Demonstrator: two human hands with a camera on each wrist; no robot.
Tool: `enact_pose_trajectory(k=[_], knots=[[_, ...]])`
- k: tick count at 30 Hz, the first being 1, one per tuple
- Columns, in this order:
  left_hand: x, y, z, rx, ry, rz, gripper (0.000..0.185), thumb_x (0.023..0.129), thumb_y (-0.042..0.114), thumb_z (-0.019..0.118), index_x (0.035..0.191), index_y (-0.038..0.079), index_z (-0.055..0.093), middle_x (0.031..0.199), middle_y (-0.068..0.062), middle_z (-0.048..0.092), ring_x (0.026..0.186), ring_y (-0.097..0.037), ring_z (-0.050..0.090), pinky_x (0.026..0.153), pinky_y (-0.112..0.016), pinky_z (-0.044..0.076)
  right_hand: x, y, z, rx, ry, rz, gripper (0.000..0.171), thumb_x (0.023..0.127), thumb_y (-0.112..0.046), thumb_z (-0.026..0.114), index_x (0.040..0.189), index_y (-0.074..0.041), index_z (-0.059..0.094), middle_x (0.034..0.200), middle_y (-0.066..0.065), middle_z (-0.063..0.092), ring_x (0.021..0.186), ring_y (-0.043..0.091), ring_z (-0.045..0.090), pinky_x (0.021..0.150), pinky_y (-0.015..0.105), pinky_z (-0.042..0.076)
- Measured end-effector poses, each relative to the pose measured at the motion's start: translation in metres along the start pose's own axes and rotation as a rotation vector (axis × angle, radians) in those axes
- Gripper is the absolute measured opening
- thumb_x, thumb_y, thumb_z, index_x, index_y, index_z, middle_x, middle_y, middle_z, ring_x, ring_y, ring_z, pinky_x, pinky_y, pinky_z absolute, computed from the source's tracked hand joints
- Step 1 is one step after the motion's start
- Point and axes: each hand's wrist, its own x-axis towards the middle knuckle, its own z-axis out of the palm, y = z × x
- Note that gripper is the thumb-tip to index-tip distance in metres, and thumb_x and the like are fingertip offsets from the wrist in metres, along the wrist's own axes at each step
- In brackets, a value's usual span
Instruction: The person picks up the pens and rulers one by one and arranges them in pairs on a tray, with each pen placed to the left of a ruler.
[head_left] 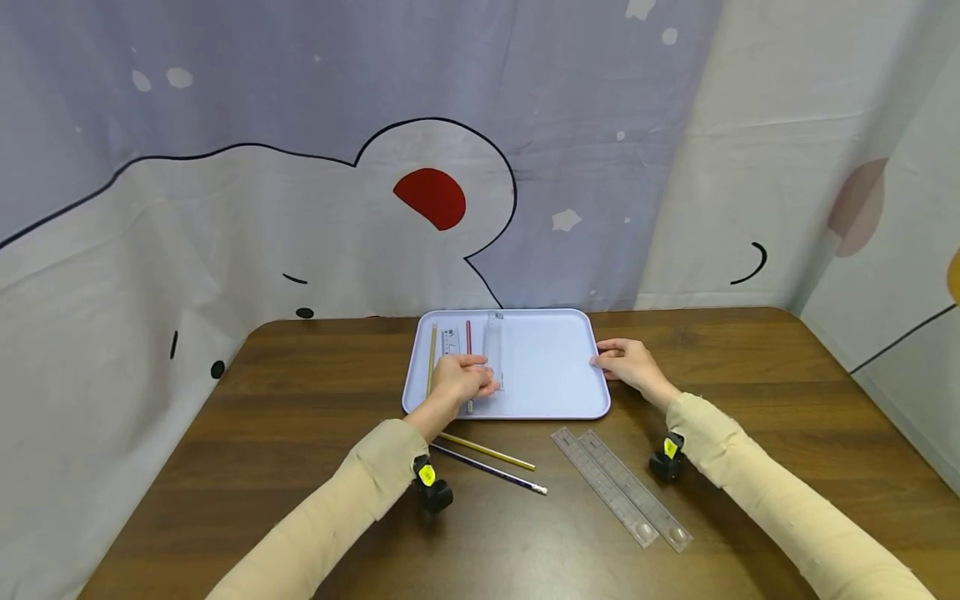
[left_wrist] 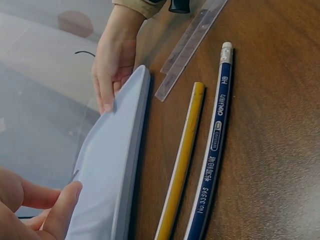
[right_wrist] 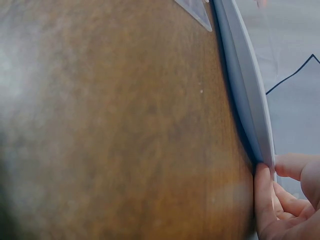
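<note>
A pale blue tray (head_left: pixel 555 367) lies at the middle of the wooden table. In its left part lie a yellow pencil (head_left: pixel 431 358), a short ruler (head_left: pixel 450 342), a red pencil (head_left: pixel 468 335) and a clear ruler (head_left: pixel 495 337). My left hand (head_left: pixel 465 379) rests over the red pencil, its fingers stretched to the clear ruler's near end; whether they pinch it is hidden. In the left wrist view its thumb (left_wrist: pixel 57 207) lies on the tray (left_wrist: pixel 115 165). My right hand (head_left: pixel 626 362) grips the tray's right rim, with thumb and fingers (right_wrist: pixel 285 195) on either side of the rim (right_wrist: pixel 245 85).
In front of the tray lie a yellow pencil (head_left: pixel 487 452) and a blue pencil (head_left: pixel 491 469), side by side (left_wrist: pixel 182 160) (left_wrist: pixel 212 150). Two long clear rulers (head_left: pixel 622 487) lie to their right. A patterned curtain hangs close behind the table's far edge.
</note>
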Motion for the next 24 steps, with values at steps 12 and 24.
enact_pose_trajectory(k=[12, 24], knots=[[0.0073, 0.0024, -0.0004, 0.016, 0.009, -0.043, 0.039, 0.085, -0.009, 0.06, 0.124, -0.01, 0.058, 0.11, -0.026, 0.066, 0.075, -0.018, 0.072, 0.066, -0.02, 0.06, -0.0023, -0.002, 0.0002, 0.027, -0.002, -0.011, 0.047, 0.091, -0.006, 0.063, 0.129, 0.015, 0.048, 0.101, 0.017, 0.066, 0.071, 0.0, 0.06, 0.066, 0.017, 0.058], [0.0093, 0.0008, -0.0026, -0.005, 0.015, -0.052, 0.039, 0.086, -0.009, 0.061, 0.124, -0.012, 0.056, 0.113, -0.029, 0.064, 0.08, -0.024, 0.073, 0.068, -0.022, 0.061, -0.0015, -0.0022, 0.0003, 0.036, -0.009, -0.006, 0.047, 0.091, -0.005, 0.063, 0.129, 0.016, 0.048, 0.094, 0.009, 0.065, 0.07, -0.001, 0.06, 0.065, 0.017, 0.058]])
